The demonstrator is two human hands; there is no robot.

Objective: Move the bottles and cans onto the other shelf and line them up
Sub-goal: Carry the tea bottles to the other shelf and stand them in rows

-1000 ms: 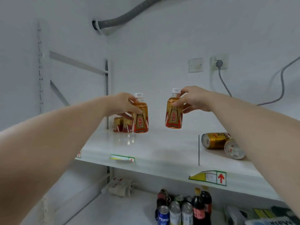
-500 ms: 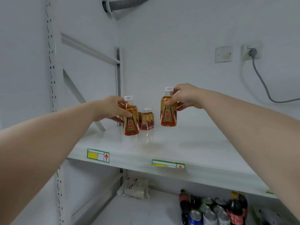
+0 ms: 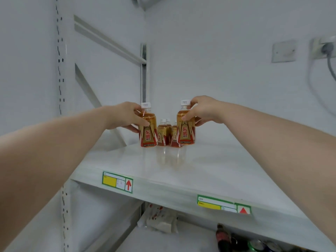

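Observation:
My left hand [image 3: 125,116] grips an amber drink bottle [image 3: 147,132] with a white cap and a red-gold label, its base at the white upper shelf [image 3: 209,160]. My right hand [image 3: 203,110] holds a matching bottle [image 3: 185,130] by neck and shoulder, just to the right. Between and behind the two stand a few more of the same bottles [image 3: 162,133] near the shelf's back left. On the lower shelf at bottom right a dark cola bottle [image 3: 222,240] and can tops [image 3: 256,245] show.
A perforated shelf upright [image 3: 61,70] rises at the left, with a diagonal brace behind. A crumpled white packet [image 3: 160,221] lies on the lower shelf. Price labels [image 3: 117,181] sit on the shelf's front edge. A wall socket with a grey cable [image 3: 327,50] is at the far right.
Both hands have carried their bottles leftward and back toward the group of bottles, then lowered them to the shelf. The view has swung left, so the lying cans are out of sight.

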